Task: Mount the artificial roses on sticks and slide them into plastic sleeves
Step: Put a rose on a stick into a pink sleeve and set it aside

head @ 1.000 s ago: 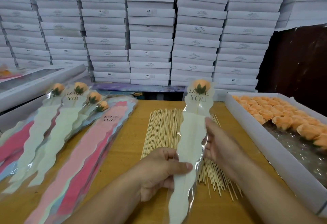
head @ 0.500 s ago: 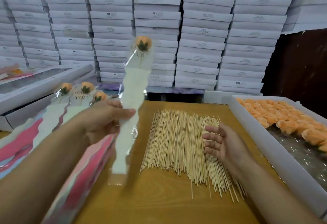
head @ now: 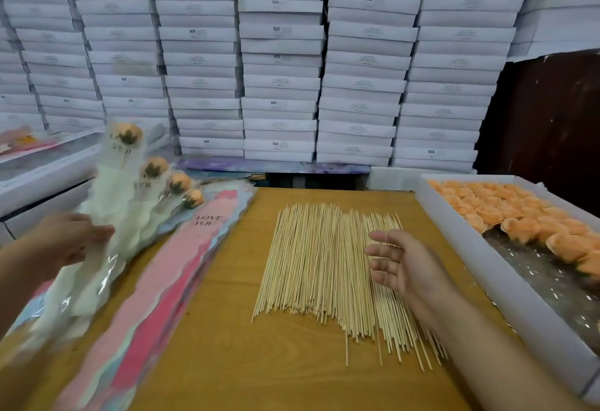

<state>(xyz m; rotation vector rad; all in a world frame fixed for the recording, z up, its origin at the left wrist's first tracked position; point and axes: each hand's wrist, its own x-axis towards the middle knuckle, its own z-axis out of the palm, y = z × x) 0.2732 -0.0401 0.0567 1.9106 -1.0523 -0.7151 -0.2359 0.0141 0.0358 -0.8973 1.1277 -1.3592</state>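
Left hand grips sleeved rose (bloom pointing away); right hand fingers relaxed.

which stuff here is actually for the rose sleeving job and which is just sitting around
For the job:
- sleeved rose, held by the left hand
- finished sleeved roses
- empty plastic sleeves
- wooden sticks, under the open right hand
- tray of orange roses

Just lying about:
- stacked white boxes
- windowed box far left

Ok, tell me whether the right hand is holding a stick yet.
No, the right hand hovers open over the sticks, fingers spread, gripping none.
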